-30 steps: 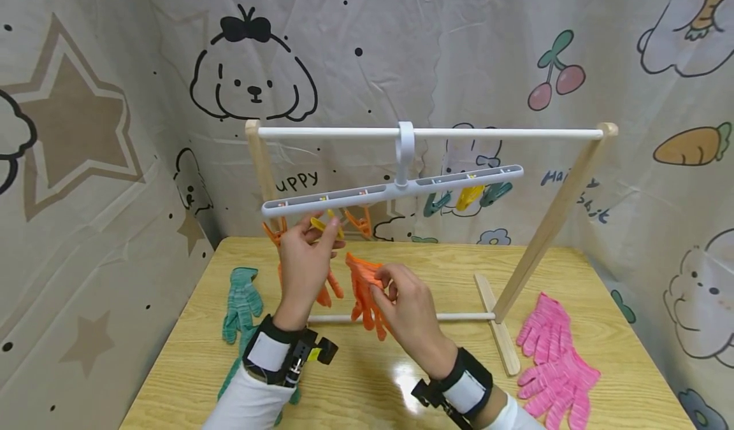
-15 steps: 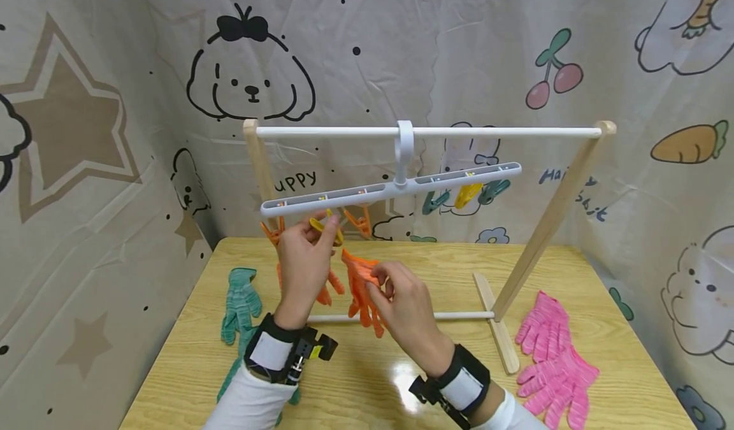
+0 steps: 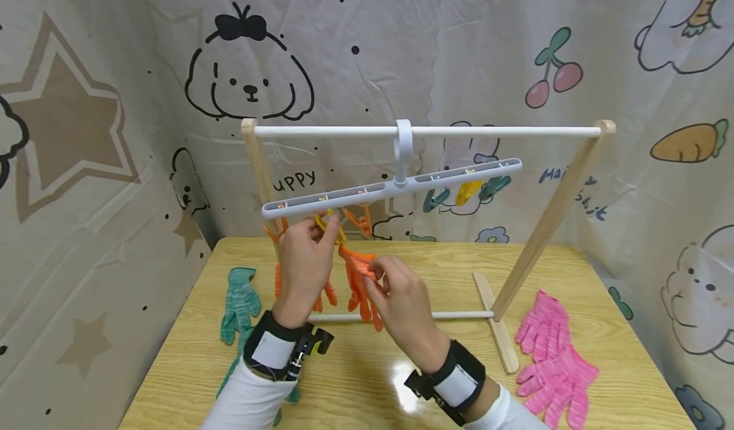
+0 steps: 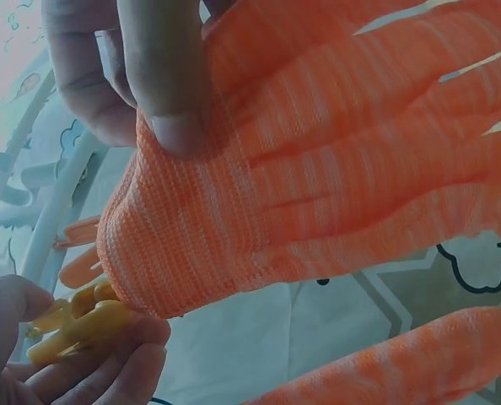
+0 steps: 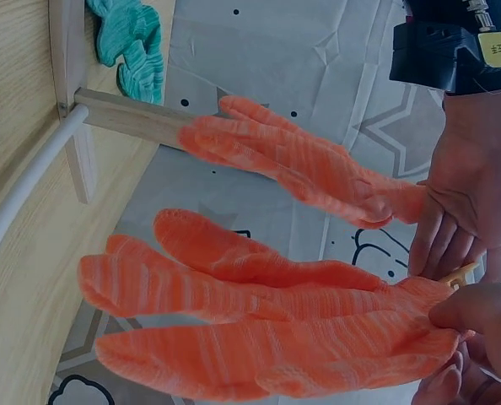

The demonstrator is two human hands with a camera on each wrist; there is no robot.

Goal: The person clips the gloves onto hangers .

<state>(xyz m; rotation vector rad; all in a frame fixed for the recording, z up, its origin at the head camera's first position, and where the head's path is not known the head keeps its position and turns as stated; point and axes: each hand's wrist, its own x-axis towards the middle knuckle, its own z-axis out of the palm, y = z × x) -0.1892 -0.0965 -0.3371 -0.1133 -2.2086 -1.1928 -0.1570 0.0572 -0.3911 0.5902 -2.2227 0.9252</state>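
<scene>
My left hand (image 3: 304, 261) pinches a yellow clothespin (image 4: 86, 329) under the left half of the pale grey clip hanger (image 3: 344, 199). My right hand (image 3: 406, 306) holds an orange knitted glove (image 4: 301, 160) by its cuff, thumb on one side, fingers hanging down. The cuff's corner meets the yellow clothespin; whether the cloth lies between its jaws I cannot tell. Behind my left hand hangs a second orange glove (image 5: 301, 169), partly hidden, below an orange clothespin at the hanger's left end. Another orange clothespin (image 3: 360, 221) hangs just right of the yellow one.
The hanger hooks over the white rod (image 3: 327, 131) of a wooden stand (image 3: 541, 251). Green and yellow clothespins (image 3: 469, 192) hang on its right half. Green gloves (image 3: 241, 296) lie at the table's left, partly behind my left arm; pink gloves (image 3: 553, 353) lie at the right.
My right hand has moved slightly left and up, bringing the orange glove's cuff up against the yellow clothespin. The left hand keeps its grip on the clothespin, which has tilted more upright.
</scene>
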